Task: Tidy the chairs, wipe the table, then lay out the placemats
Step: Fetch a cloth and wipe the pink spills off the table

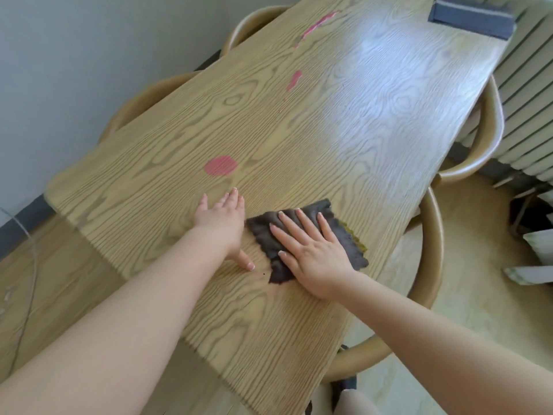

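The folded grey placemats [472, 15] are lying at the far end of the tabletop [299, 130], partly cut off by the upper frame edge, so their count is hard to make out. Four chairs are tucked along the long sides, most of each hidden under the tabletop: two on the far left [257, 22] [140, 100] and two on the right [484, 136] [431, 265]. The right hand [311, 250] is lying flat with fingers straight and spread, pressing the dark cloth [302, 238] against the wood; a yellowish edge is peeking out at the cloth's right side. The left hand [221, 220] is resting palm down just beside the cloth, fingers straight, holding nothing. A round pink stain [220, 165] is sitting just beyond the left hand, and pink streaks [294, 79] [318, 23] are running farther along the tabletop.
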